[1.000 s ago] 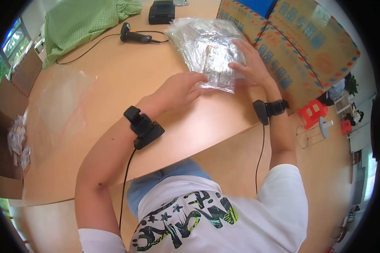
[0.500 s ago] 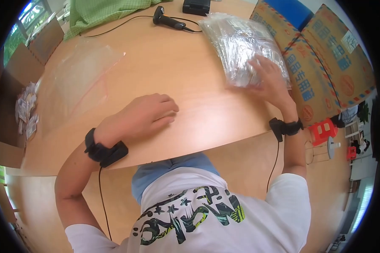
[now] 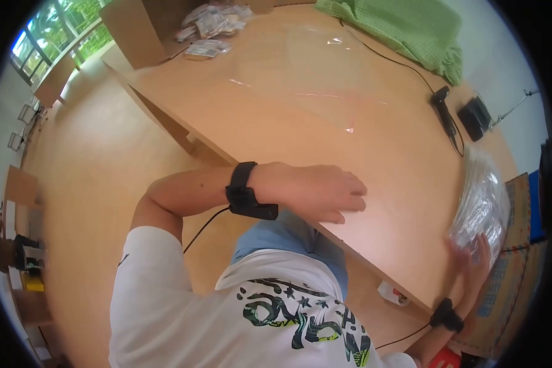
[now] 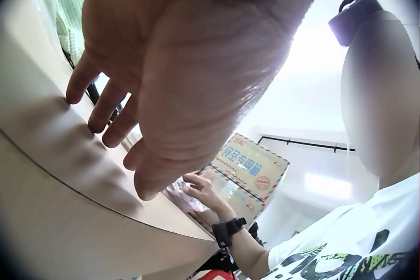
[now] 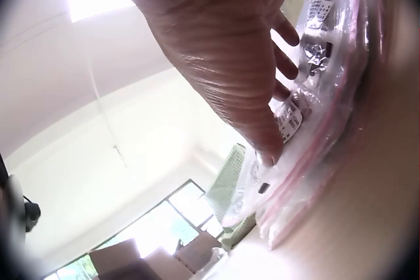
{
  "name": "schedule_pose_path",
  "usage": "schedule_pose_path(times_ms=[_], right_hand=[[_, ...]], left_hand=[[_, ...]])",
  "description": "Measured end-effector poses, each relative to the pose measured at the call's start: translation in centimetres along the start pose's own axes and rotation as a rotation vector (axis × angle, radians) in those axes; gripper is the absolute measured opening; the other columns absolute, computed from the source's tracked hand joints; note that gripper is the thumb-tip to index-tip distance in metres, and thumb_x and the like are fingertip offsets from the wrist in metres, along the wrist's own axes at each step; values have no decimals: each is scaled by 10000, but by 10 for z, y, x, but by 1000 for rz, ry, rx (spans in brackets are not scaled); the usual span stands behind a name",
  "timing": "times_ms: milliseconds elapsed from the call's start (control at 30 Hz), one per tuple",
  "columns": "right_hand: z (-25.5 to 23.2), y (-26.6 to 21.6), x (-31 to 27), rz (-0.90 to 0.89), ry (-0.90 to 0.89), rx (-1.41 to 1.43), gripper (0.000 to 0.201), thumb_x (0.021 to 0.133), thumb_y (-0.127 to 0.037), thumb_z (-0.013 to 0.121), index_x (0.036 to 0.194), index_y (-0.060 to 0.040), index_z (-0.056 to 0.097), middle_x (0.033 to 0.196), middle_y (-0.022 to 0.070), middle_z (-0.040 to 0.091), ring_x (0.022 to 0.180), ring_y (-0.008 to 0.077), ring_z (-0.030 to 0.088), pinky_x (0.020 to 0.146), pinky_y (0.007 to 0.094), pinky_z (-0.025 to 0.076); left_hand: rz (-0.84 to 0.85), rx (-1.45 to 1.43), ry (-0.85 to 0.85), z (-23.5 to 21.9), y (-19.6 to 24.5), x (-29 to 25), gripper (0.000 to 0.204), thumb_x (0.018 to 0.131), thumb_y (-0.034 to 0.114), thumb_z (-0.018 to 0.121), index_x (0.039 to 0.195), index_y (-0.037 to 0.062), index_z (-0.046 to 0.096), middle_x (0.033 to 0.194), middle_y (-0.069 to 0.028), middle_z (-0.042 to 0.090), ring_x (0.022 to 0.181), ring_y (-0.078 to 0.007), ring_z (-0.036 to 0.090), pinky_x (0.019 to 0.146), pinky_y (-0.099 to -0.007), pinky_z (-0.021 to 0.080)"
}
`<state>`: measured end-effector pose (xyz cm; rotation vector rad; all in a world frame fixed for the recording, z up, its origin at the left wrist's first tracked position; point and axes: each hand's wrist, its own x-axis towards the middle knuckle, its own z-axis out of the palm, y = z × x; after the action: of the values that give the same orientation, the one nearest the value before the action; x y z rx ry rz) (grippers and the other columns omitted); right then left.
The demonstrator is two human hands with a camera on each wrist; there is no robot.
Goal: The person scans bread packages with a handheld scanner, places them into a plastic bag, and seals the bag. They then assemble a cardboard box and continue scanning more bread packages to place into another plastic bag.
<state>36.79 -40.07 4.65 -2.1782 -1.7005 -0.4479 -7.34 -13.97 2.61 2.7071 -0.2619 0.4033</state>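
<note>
Two hands are at the desk (image 3: 380,156), with one stack of clear plastic bags (image 3: 483,202) beneath the right hand (image 3: 473,260); the bags overlap too closely to count, though several layered edges show. There is one handheld scanner (image 3: 443,110), one black device (image 3: 474,118) and one green checked cloth (image 3: 405,27), plus a pile of small packets (image 3: 211,24) whose number cannot be told. The right hand's fingers are extended and slightly apart, touching the bags without curling round them. The left hand (image 3: 318,191) is palm down near the front edge, its fingers loosely bent and holding nothing — whether the fingertips touch the desk cannot be told. That edge runs slantwise below the left forearm towards the right wrist. A broad stretch of desk separates the left hand from the stack, which lies towards the right side of the desk. Just beside the stack, printed cardboard (image 3: 503,300) rises and bounds the room on that side. Beyond the stack are the scanner and its cable, with the black device next to them, and the cloth farther back. Thin transparent plastic (image 3: 331,80) lies flat across the far part of the desk, between the packets and the scanner; a brown box (image 3: 132,30) stands by the packets.
</note>
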Motion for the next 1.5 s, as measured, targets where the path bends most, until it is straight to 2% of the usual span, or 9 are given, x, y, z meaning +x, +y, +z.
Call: schedule_pose_path(times_ms=[267, 467, 567, 767, 967, 1200, 1300, 1400, 1500], right_hand=[[-9, -53, 34, -88, -19, -14, 348, 819, -42, 623, 1164, -8, 596, 1259, 162, 555, 1185, 334, 513, 1006, 398, 398], [17, -178, 115, -467, -277, 186, 334, 741, -53, 704, 1067, -26, 632, 1160, 150, 584, 1082, 338, 542, 935, 404, 431], [52, -214, 157, -661, -331, 241, 320, 745, -87, 713, 1054, -43, 641, 1146, 139, 591, 1060, 342, 547, 908, 426, 442], [145, -283, 211, -763, -183, 298, 525, 798, -235, 698, 1276, -96, 532, 1295, 191, 511, 1173, 378, 487, 979, 442, 418], [197, -304, 229, -633, -256, 343, 582, 877, -464, 582, 1334, -111, 510, 1381, 246, 430, 1273, 438, 379, 1064, 507, 311], [194, -302, 228, -622, -263, 428, 544, 857, -432, 603, 1296, -112, 564, 1387, 218, 438, 1289, 423, 362, 1074, 503, 257], [192, -302, 228, -609, -272, 446, 525, 852, -414, 617, 1278, -112, 580, 1379, 213, 447, 1288, 417, 366, 1074, 495, 261], [194, -302, 227, -603, -253, 483, 492, 845, -389, 635, 1243, -101, 603, 1353, 208, 471, 1261, 407, 398, 1064, 483, 280], [196, -300, 228, -600, -211, 534, 447, 840, -367, 648, 1190, -89, 631, 1299, 198, 510, 1205, 389, 448, 1032, 472, 317]], left_hand=[[-289, 432, 201, 1, -78, -41, 542, 906, 324, 526, 1340, 9, 447, 1342, -255, 466, 1216, -400, 463, 992, -490, 389], [-788, 285, -207, -73, -104, -51, 638, 889, 391, 535, 1369, -8, 404, 1366, -268, 432, 1239, -412, 438, 1023, -491, 367], [-730, 80, -272, -80, -159, -66, 620, 901, 377, 537, 1372, -3, 403, 1370, -270, 428, 1257, -405, 425, 1050, -456, 354], [-752, 239, 440, -127, -211, -133, 641, 894, 343, 592, 1389, 0, 372, 1371, -261, 429, 1298, -374, 394, 1079, -422, 330], [-1122, 457, 611, -182, -260, -196, 650, 848, 365, 634, 1388, 83, 407, 1428, -204, 395, 1354, -346, 320, 1129, -415, 254], [-1071, 293, 854, -196, -303, -249, 730, 798, 404, 666, 1424, 138, 399, 1487, -88, 371, 1379, -280, 315, 1147, -373, 231], [-1253, 161, 677, -198, -309, -243, 745, 821, 416, 654, 1435, 104, 370, 1484, -99, 372, 1381, -273, 309, 1151, -370, 225], [-696, 66, 652, -192, -292, -204, 828, 818, 503, 653, 1449, 73, 333, 1486, -149, 355, 1382, -295, 309, 1149, -374, 229], [-1076, 213, 308, -175, -287, -183, 863, 830, 565, 615, 1453, 50, 311, 1487, -207, 328, 1388, -329, 291, 1150, -384, 225]])
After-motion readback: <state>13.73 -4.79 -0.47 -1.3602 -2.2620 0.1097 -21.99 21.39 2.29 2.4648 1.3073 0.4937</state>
